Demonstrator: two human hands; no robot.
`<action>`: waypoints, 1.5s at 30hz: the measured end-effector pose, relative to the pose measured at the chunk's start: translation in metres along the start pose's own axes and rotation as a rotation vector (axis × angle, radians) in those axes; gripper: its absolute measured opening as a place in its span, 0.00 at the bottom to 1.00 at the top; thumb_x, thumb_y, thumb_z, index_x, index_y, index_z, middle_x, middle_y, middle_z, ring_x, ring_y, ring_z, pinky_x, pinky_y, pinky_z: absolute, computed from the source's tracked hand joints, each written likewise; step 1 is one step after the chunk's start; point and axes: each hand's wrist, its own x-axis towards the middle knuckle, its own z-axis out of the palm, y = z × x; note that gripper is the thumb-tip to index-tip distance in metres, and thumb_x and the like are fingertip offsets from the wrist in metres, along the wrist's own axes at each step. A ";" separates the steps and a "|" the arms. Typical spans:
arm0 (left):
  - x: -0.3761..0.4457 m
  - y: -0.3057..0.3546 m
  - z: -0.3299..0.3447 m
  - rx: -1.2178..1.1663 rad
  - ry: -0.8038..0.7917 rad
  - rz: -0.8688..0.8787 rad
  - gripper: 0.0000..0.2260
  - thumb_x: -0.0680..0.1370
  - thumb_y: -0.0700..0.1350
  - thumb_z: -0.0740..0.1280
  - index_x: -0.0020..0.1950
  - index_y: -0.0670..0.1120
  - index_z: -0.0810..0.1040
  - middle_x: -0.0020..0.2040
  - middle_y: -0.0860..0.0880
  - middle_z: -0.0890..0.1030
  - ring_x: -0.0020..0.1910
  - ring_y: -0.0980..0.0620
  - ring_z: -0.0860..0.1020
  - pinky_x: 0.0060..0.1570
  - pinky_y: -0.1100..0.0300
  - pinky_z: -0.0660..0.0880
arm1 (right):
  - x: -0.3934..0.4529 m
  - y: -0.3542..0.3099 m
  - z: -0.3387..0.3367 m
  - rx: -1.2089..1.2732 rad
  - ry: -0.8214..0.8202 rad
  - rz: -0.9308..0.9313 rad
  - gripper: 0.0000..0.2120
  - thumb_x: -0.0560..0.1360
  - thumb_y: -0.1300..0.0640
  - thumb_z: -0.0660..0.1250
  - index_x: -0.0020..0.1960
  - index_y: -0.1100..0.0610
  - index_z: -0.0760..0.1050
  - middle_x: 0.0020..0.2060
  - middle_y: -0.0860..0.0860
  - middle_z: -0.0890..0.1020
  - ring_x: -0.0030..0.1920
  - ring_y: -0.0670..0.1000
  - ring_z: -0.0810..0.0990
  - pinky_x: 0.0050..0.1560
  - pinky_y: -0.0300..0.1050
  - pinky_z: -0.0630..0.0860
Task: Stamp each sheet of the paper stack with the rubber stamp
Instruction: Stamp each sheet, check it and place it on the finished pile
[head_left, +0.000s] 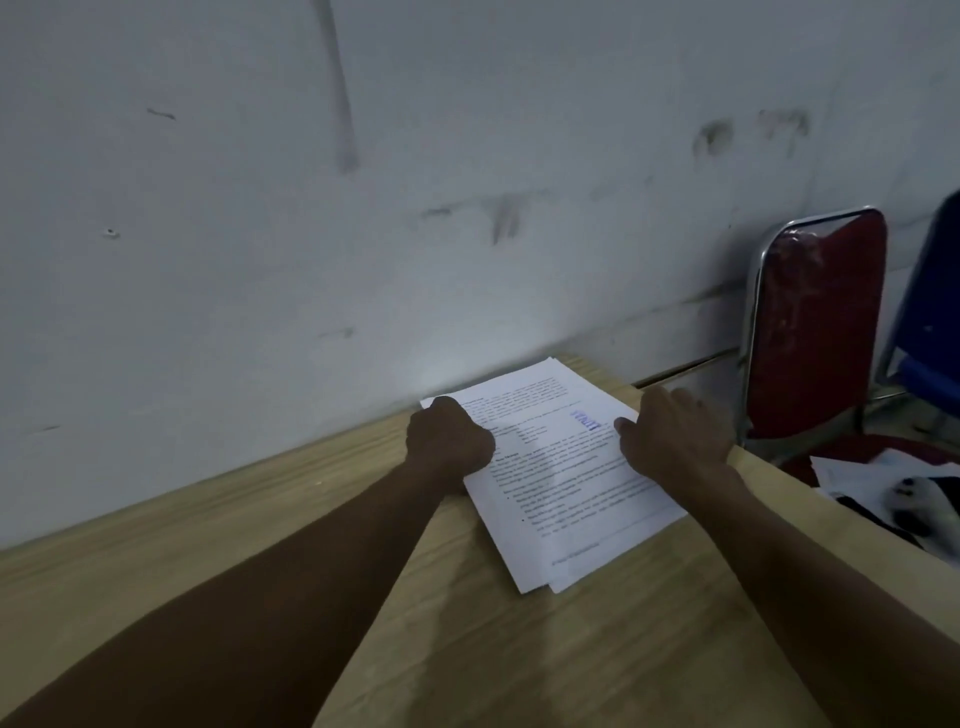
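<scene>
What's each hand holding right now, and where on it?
Left hand is fisted on the paper stack's left edge; whether it holds anything can't be told. Right hand grips nothing, resting on the stack's right edge.

printed text too small to read, left hand's fingers hidden

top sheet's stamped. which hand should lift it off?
Right, probably. The right hand has fingertips at the sheet's right edge, beside the blue stamp mark. The left hand is fisted on the left edge, pinning the stack.
</scene>
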 end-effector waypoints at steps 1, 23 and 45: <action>-0.004 0.005 0.000 -0.006 -0.013 -0.019 0.08 0.70 0.38 0.65 0.48 0.40 0.78 0.46 0.41 0.81 0.45 0.41 0.82 0.44 0.49 0.82 | -0.001 -0.001 0.001 -0.002 -0.011 -0.001 0.21 0.77 0.43 0.64 0.61 0.58 0.75 0.58 0.57 0.78 0.58 0.58 0.77 0.60 0.55 0.74; -0.058 0.024 -0.046 -0.033 -0.098 -0.049 0.10 0.75 0.40 0.64 0.55 0.40 0.73 0.58 0.38 0.77 0.56 0.45 0.79 0.31 0.66 0.70 | -0.056 -0.025 -0.022 0.129 -0.063 -0.184 0.24 0.78 0.41 0.63 0.69 0.53 0.69 0.67 0.56 0.72 0.68 0.59 0.68 0.65 0.55 0.67; -0.291 -0.156 -0.265 -0.206 0.288 0.233 0.01 0.74 0.41 0.71 0.44 0.44 0.82 0.38 0.48 0.84 0.36 0.52 0.84 0.38 0.56 0.79 | -0.340 -0.145 -0.100 0.513 -0.239 -0.611 0.31 0.71 0.27 0.58 0.64 0.46 0.74 0.53 0.44 0.80 0.54 0.46 0.78 0.54 0.49 0.76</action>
